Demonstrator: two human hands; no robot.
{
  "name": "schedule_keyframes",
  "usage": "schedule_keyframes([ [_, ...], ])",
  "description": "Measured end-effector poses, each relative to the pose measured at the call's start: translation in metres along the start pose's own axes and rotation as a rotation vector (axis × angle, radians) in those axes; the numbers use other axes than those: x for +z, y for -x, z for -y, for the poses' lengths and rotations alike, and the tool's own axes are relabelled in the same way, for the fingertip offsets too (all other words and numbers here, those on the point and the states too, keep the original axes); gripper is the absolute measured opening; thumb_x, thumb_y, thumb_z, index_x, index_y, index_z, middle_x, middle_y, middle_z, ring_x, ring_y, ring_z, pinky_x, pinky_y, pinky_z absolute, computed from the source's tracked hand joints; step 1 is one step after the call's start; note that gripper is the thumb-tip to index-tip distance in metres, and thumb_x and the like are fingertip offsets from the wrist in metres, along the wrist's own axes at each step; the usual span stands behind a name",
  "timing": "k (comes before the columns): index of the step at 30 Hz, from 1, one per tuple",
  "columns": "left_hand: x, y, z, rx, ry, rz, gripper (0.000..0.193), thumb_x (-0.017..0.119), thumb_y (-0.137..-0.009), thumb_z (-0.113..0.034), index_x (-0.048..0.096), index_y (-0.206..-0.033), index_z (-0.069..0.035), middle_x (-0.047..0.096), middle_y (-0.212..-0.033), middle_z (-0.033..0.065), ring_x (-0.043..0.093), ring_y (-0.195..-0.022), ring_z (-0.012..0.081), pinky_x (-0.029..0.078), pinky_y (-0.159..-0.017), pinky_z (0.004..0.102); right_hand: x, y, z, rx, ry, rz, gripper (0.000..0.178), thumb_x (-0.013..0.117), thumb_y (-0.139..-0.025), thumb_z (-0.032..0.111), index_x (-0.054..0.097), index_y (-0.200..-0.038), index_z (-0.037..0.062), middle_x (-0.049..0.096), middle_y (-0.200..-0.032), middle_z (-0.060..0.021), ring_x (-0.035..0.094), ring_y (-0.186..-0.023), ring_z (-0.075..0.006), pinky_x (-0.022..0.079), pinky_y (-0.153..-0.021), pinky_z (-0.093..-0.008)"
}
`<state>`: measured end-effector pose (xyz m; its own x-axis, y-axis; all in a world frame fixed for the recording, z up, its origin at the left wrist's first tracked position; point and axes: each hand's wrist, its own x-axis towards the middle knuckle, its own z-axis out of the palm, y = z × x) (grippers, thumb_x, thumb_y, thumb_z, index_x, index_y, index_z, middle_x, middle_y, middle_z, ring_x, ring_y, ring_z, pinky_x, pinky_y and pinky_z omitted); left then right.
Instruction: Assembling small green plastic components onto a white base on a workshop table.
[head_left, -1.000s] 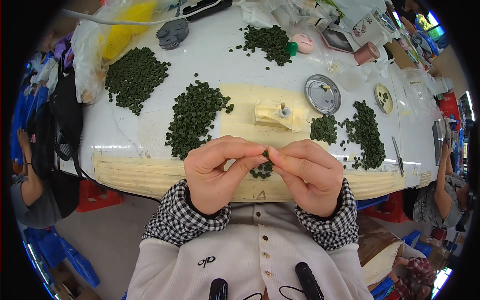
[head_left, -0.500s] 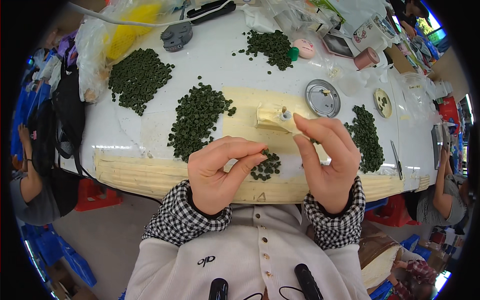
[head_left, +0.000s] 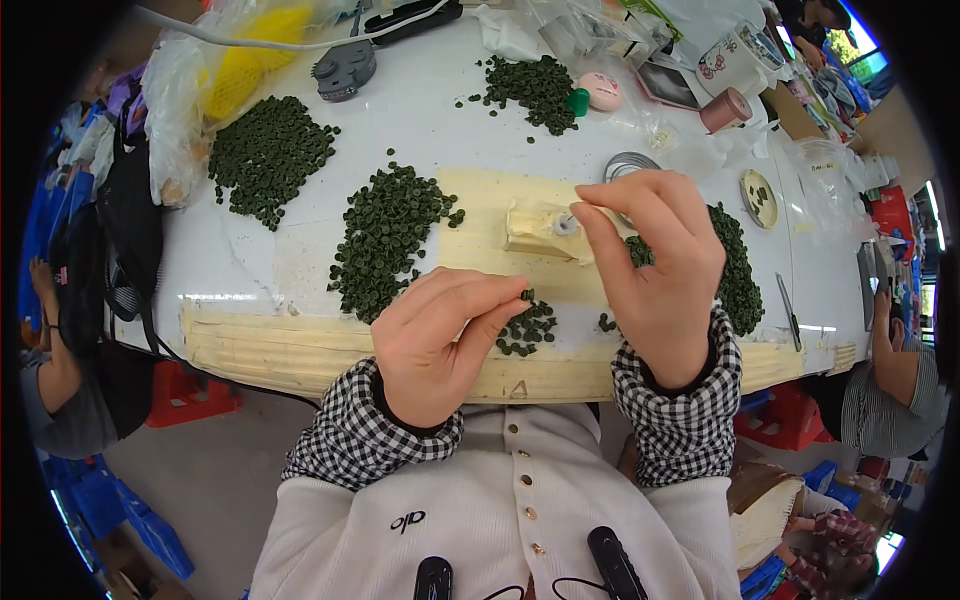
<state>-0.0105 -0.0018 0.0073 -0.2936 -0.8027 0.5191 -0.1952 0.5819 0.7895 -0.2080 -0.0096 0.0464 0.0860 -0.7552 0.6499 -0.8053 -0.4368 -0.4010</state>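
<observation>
My left hand (head_left: 435, 340) is closed in a pinch on a small dark green cap-like piece (head_left: 527, 295), held over the front of the table. Just under it lies a loose cluster of the same green pieces (head_left: 530, 328). My right hand (head_left: 660, 265) reaches over a cream-wrapped block (head_left: 527, 232). Its thumb and forefinger pinch the top of a thin stick (head_left: 572, 213), which stands in a small whitish cup (head_left: 565, 225) on the block. A round metal lid (head_left: 625, 165) is partly hidden behind that hand.
Large heaps of green pieces lie at left (head_left: 272, 160), centre-left (head_left: 385, 240), back (head_left: 530, 92) and right (head_left: 738, 275). A slim knife-like tool (head_left: 788, 310) and a shallow round dish (head_left: 759, 198) are on the right. A mug (head_left: 738, 60) and spool (head_left: 726, 110) stand behind.
My right hand has moved up and left to the block's cup, its fingertips now on the stick there. My left hand still pinches the green piece, almost in place.
</observation>
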Motion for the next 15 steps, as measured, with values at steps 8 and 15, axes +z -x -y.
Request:
schedule_keyframes([
  [8,0.002,-0.003,-0.001,0.001,0.013,-0.017,0.019,0.075,-0.077,0.004,0.07,-0.095,0.0,0.07,-0.084,0.0114,0.066,-0.073,0.0222,0.051,-0.065,0.0294,-0.006,0.01,0.014,0.08,-0.622,0.093,0.01,0.066,-0.09,0.003,0.061,-0.097,-0.0033,0.064,-0.087,-0.0104,0.064,-0.075,-0.0187,0.052,-0.068,-0.027],
  [15,0.0,-0.002,-0.002,-0.011,0.002,-0.011,0.017,0.075,-0.077,0.004,0.069,-0.093,0.001,0.07,-0.084,0.0112,0.066,-0.073,0.0222,0.051,-0.065,0.0296,-0.011,0.009,0.021,0.206,-0.684,0.316,0.015,0.053,-0.1,0.01,0.052,-0.101,-0.0048,0.063,-0.095,-0.0124,0.067,-0.09,-0.0175,0.052,-0.083,-0.0279],
])
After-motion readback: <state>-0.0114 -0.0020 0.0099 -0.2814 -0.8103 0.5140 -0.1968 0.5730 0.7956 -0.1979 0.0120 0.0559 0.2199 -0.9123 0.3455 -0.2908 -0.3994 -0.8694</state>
